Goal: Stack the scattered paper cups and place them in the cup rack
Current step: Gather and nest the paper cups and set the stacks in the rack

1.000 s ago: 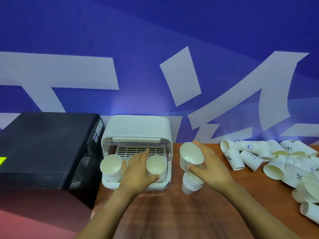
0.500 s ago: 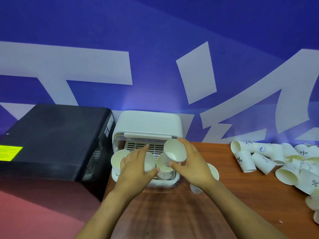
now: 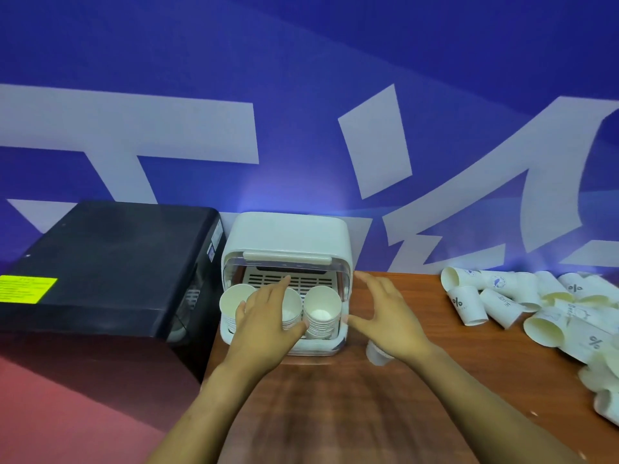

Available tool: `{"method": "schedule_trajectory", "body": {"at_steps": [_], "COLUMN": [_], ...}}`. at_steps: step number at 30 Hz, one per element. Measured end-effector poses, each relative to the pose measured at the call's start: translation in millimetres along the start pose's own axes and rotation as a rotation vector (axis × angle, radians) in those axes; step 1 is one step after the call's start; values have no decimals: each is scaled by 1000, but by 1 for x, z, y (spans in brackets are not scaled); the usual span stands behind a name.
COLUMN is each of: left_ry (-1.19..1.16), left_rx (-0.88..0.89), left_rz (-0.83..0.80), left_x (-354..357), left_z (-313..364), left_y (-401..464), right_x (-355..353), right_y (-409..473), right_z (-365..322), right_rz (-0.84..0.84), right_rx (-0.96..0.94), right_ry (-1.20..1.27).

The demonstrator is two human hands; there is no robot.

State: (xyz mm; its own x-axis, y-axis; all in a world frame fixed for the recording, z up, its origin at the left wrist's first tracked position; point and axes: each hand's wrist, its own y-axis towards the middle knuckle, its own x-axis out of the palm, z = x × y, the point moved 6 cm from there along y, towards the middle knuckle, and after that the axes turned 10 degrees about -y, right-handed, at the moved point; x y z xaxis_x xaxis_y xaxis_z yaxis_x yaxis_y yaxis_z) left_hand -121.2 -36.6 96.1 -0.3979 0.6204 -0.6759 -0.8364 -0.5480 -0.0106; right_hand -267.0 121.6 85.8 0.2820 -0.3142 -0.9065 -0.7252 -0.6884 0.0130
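Standing upright, 3 white cup stacks (image 3: pixel 321 313) fill rack (image 3: pixel 288 236).

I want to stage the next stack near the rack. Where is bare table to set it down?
Bare wood lies on the table in front of the cup rack, between the forearms, and between the right hand and the loose cups. Crowded: the far right edge, and the rack's front row.

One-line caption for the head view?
Left hand rests on cup stacks in the white rack; right hand open beside it.
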Motion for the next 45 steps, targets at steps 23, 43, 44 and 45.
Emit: {"method": "schedule_trajectory", "body": {"at_steps": [23,43,44,45], "left_ry": [-69,-58,-27,19], "left_rx": [45,-355,-368,-371], "left_rz": [-157,-242,-253,-266], "left_x": [214,368,377,385], "left_z": [169,178,177,176], "left_y": [4,113,119,125], "right_x": [-89,-82,-76,-71], "right_y": [-66,10,12,14], "right_z": [264,406,410,414], "right_rz": [-123,-119,-132,-145], "right_rx": [185,267,275,283], "right_ry": [96,-364,-372,-372]}}
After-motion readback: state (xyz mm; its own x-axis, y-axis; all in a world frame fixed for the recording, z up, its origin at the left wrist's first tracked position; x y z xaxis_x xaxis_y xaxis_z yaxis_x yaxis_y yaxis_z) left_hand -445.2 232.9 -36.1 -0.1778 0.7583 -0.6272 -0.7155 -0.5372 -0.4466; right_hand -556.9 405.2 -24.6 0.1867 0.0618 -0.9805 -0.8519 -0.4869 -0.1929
